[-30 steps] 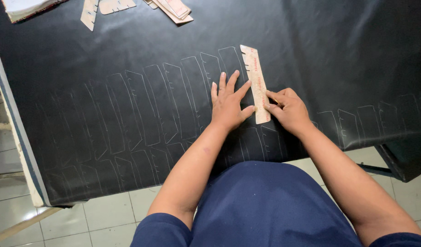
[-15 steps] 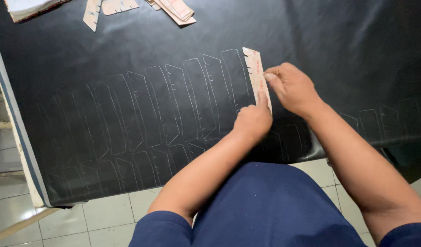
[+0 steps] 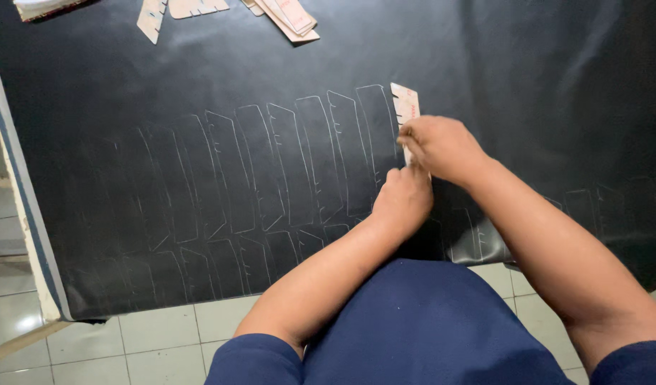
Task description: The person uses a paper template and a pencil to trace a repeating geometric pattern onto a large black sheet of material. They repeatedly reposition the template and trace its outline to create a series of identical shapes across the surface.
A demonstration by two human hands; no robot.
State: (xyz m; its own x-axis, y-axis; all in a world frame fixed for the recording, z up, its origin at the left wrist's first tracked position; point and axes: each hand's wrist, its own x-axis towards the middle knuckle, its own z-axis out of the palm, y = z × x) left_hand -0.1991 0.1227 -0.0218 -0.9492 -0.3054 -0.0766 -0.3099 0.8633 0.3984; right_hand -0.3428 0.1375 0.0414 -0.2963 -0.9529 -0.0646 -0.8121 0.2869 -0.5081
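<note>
A narrow tan cardboard template [image 3: 405, 103] lies on a black leather-like sheet [image 3: 199, 71] spread over the table. My left hand [image 3: 403, 199] presses down on the template's near end, fingers curled under. My right hand [image 3: 442, 146] is closed over the template's middle, fingers pinched as if around a thin marking tool that I cannot make out. Only the template's notched far end shows. A row of traced pale outlines [image 3: 271, 171] of the same shape runs to the left of it.
Several loose cardboard templates [image 3: 285, 14] and cut pieces [image 3: 153, 16] lie at the sheet's far edge. The table's pale edge [image 3: 24, 214] runs down the left, with tiled floor [image 3: 164, 342] below. More faint outlines [image 3: 585, 207] sit to the right.
My left hand slid from lying flat beside the template to its near end and curled. My right hand moved up along the template. The view shifted slightly.
</note>
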